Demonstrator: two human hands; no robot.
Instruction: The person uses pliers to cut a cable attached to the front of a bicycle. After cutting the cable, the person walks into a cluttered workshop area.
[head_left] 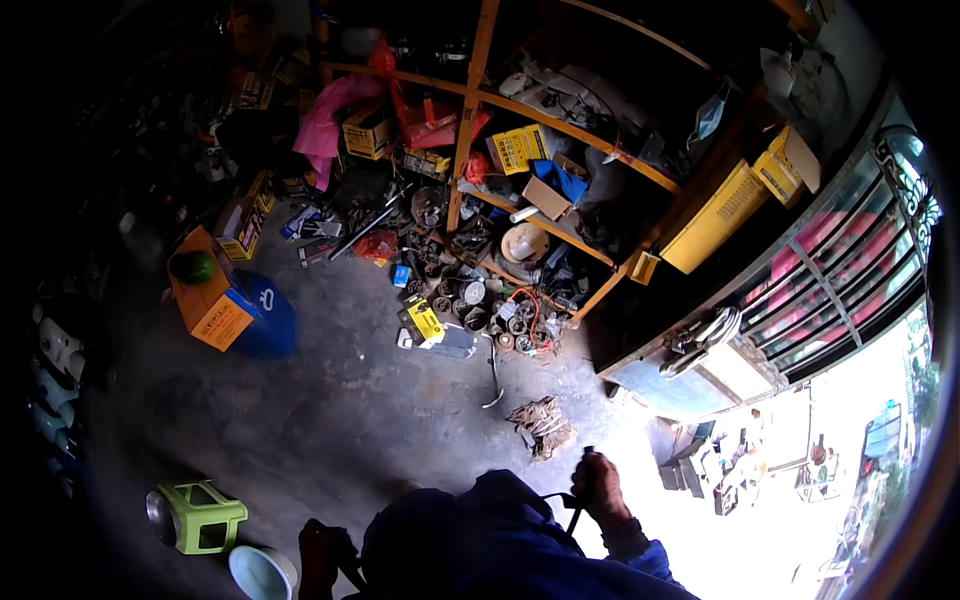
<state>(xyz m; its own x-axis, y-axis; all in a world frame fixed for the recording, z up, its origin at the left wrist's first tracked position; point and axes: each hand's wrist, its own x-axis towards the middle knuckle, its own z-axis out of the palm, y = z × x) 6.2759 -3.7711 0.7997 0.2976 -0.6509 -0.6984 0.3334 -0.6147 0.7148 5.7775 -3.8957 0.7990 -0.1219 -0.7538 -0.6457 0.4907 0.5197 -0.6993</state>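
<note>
My right hand (598,492) is raised at the lower right, its fingers wrapped around a black strap (575,518). One dark end pokes up above the fist, and another part loops toward my blue-clad body. Low on the left, my left hand (318,552) is in deep shadow and looks closed beside a dark, strap-like piece; what it grips is not clear. On the floor just beyond my right hand lies a crumpled brown bundle (543,427).
Wooden shelves (470,95) with boxes and clutter stand ahead. Left are an orange carton (213,300) with a dark green round thing on top, a green stool (205,517) lying on its side, and a pale basin (262,574). Right, a barred window (825,285) adjoins a bright doorway.
</note>
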